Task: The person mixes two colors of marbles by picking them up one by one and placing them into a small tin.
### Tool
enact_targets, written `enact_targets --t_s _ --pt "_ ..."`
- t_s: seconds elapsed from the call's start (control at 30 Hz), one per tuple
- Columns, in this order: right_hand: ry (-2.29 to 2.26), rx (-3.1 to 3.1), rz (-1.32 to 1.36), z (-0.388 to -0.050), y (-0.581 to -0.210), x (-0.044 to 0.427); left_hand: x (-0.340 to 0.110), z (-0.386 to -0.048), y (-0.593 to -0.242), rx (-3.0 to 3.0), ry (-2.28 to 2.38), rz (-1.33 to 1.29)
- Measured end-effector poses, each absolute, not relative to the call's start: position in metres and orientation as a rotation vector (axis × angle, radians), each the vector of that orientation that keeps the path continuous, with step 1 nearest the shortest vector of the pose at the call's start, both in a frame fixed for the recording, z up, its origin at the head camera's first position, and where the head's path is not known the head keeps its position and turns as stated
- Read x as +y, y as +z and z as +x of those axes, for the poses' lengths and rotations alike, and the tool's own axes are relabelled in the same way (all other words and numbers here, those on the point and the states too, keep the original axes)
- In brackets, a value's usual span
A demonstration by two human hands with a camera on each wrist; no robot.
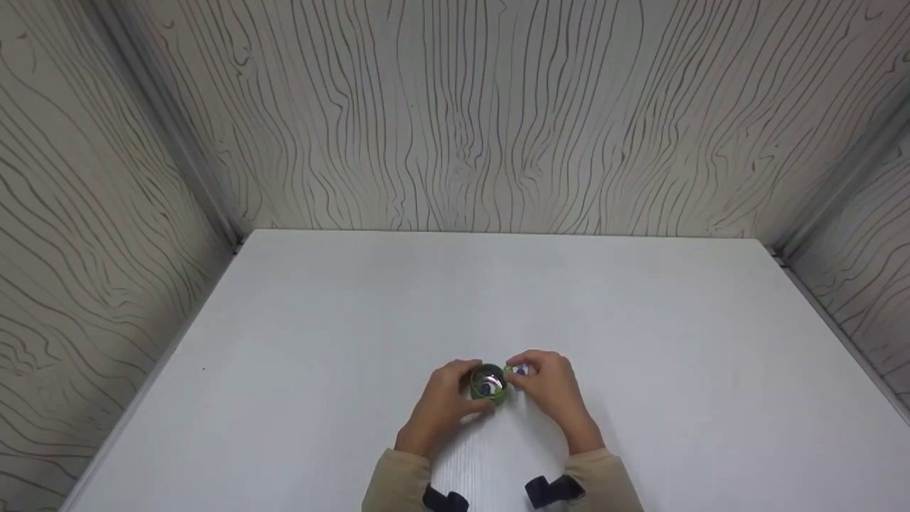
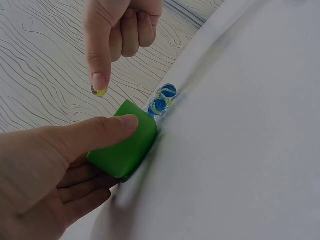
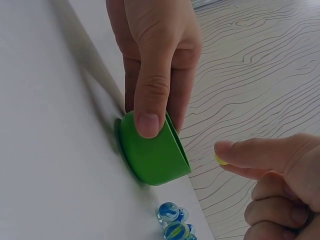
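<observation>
A small green cup point(image 3: 152, 160) with a shiny inside stands on the white table. My left hand point(image 1: 442, 400) grips it from the side, thumb on the near wall and fingers around the far side. Blue and greenish glass marbles show inside the cup in the head view. Just right of the cup and above its rim, my right hand point(image 1: 552, 384) pinches a yellow marble point(image 2: 101, 92) between thumb and index finger, the other fingers curled in. Several blue-and-yellow marbles point(image 3: 172, 220) lie clustered on the table beside the cup, close under the right hand.
The white table point(image 1: 320, 320) reaches back to a wall point(image 1: 455, 128) patterned with wood-grain lines. Similar panels stand at the left and right sides. Tan sleeves and black wrist straps point(image 1: 444, 499) are at the near edge.
</observation>
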State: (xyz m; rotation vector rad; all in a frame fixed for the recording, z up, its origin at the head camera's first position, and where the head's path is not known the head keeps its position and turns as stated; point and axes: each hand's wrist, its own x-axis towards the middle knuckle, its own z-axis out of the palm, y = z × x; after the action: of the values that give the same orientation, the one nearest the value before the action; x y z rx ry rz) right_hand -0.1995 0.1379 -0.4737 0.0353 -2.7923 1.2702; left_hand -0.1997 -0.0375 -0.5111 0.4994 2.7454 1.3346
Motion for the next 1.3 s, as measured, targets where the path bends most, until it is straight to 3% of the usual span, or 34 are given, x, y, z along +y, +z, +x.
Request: enact_targets --t_s 1.3 --pt "1.282 -2.839 0.031 -0.202 -0.485 0.129 -0.039 -0.202 -0.512 2.723 1.353 0.532"
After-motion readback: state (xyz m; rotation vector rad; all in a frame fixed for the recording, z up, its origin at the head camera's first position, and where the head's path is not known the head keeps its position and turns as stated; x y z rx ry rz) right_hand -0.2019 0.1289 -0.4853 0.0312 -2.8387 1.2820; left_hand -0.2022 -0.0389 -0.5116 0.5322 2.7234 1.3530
